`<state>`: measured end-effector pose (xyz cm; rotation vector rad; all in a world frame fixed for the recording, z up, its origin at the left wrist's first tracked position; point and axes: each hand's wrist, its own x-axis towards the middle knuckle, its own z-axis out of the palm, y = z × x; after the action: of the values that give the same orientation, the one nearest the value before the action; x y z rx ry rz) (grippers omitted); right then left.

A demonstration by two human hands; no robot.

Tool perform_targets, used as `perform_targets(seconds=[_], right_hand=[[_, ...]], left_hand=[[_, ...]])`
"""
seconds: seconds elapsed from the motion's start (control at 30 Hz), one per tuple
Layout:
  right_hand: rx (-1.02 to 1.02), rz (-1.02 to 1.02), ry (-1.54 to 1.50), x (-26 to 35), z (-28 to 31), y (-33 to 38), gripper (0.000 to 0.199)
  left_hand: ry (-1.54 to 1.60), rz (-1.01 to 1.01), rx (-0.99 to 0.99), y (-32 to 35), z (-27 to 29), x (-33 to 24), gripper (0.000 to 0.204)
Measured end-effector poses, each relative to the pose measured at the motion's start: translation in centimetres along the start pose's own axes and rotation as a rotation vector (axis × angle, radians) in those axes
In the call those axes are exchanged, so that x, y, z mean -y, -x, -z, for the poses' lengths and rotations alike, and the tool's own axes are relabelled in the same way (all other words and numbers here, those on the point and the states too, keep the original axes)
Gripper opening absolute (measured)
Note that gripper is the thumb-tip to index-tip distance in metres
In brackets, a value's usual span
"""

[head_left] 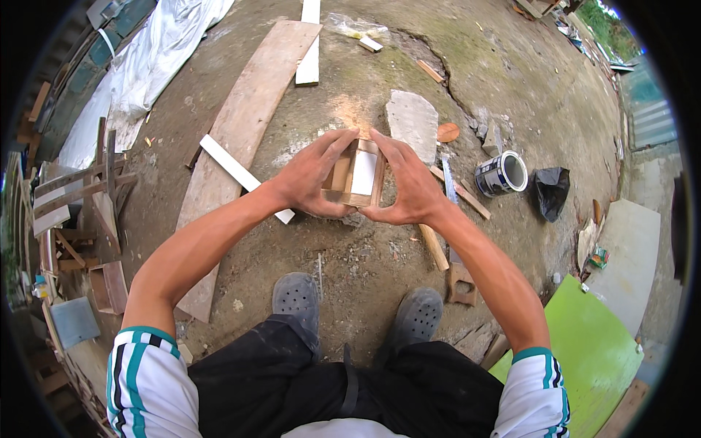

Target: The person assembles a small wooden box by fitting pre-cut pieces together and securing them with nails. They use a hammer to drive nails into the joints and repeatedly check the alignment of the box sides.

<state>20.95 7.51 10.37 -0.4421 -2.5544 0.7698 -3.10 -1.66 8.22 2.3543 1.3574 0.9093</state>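
Between my two hands is a small wooden box-like frame [378, 175] with a white strip [363, 174] showing inside it. My left hand [312, 175] grips its left side, fingers over the far edge and thumb along the near edge. On the right side, my right hand [406, 182] holds it the same way, with the thumbs nearly meeting at the near edge. The frame is held up above the ground, and its underside is hidden. Beyond it, a patch of sawdust [352, 111] lies on the ground.
A long plank [241, 109] and a white strip of wood [232, 166] lie to the left. Rightward are a flat stone slab [411, 120], a saw blade [448, 179], an open paint can [502, 175] and a black plastic bag [550, 191]. A green panel [584, 343] lies near right.
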Motion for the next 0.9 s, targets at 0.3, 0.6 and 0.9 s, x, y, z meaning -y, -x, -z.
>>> perform_targets(seconds=[0.3,0.6,0.9], right_hand=[[-0.156,-0.162,-0.163,-0.8,0.5,0.9,0.114],[-0.205,-0.235,-0.275,-0.8,-0.1,1.4,0.11],[-0.154,-0.034,-0.035,-1.4,-1.4,1.4,0.121]], left_hand=[[0.031,0.253,0.021,3.1,1.1,3.1,0.147],[1.165,1.023,0.057,3.6,0.0,2.9,0.112],[1.173,1.026,-0.12,1.4,0.4,3.7,0.072]])
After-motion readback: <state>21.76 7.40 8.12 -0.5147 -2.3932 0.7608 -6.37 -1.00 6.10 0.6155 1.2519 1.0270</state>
